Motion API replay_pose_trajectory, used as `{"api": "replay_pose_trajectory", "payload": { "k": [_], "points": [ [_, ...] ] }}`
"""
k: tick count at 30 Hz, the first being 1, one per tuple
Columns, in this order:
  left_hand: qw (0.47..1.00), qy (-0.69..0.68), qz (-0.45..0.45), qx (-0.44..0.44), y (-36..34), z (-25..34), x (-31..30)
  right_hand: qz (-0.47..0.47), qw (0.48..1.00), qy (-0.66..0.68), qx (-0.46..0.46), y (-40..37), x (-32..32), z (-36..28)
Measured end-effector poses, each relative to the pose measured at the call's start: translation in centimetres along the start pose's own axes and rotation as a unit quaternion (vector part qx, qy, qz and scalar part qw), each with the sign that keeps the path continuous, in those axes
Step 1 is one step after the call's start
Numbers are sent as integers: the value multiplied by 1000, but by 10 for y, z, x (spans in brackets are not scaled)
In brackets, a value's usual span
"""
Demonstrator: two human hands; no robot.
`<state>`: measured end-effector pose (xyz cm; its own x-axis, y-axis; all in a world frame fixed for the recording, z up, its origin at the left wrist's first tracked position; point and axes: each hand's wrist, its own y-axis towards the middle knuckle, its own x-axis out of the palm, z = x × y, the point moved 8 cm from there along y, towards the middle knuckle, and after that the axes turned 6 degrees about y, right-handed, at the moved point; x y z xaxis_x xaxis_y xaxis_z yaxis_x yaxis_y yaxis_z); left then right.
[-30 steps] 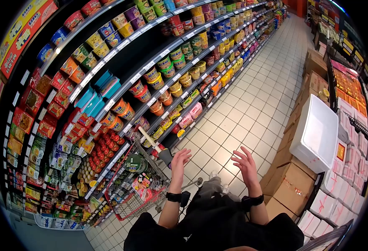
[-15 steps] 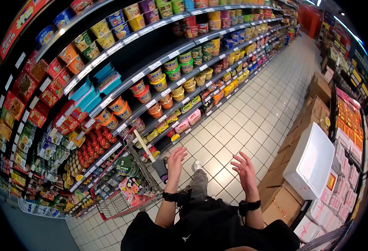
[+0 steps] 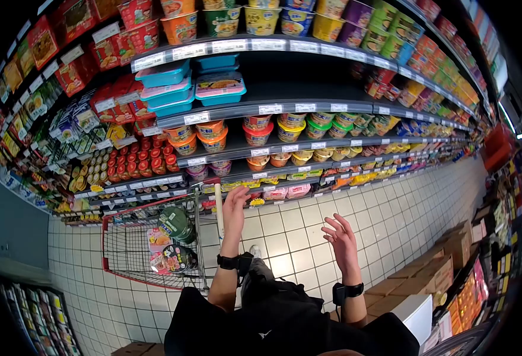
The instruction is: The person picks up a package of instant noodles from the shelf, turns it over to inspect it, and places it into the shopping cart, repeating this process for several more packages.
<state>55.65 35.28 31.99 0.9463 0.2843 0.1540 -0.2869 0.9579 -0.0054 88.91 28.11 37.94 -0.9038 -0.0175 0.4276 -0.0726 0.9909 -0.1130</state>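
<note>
My left hand (image 3: 235, 207) is raised with its fingers apart, close beside the pale handle bar (image 3: 219, 209) of a shopping cart; nothing is in it. Out over the tiled floor, my right hand (image 3: 342, 237) hangs in the air, fingers spread and holding nothing. The wire shopping cart (image 3: 124, 249) with red edging stands to my left. In it lie a round dark green package (image 3: 177, 224), a pink package (image 3: 158, 240) and a black package (image 3: 178, 258). Ahead of my hands, shelves carry cup noodles such as a yellow-lidded tub (image 3: 291, 128).
Blue-and-pink food boxes (image 3: 220, 89) are stacked on a middle shelf. Red-lidded jars (image 3: 145, 160) fill a lower shelf at left. Cardboard boxes (image 3: 418, 276) and a white bin (image 3: 416, 317) line the right side. Tiled floor (image 3: 308, 261) runs between.
My view has turned left, so the shelves now face me more squarely and the cart shows more fully. Both hands stay raised and empty; the white bin has slid toward the lower edge.
</note>
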Motion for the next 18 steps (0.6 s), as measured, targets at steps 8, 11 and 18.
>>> {"api": "replay_pose_trajectory", "payload": {
  "k": [8, 11, 18],
  "points": [
    [992, -46, 89, 79, 90, 54, -28, -132, 991, -34, 5, 153, 68, -18],
    [987, -31, 116, 107, 123, 72, -34, -162, 986, -35, 17, 193, 97, -28],
    [972, -30, 184, 141, 192, 108, -36, -262, 964, -46, -13, 289, 162, -48]
  ]
}}
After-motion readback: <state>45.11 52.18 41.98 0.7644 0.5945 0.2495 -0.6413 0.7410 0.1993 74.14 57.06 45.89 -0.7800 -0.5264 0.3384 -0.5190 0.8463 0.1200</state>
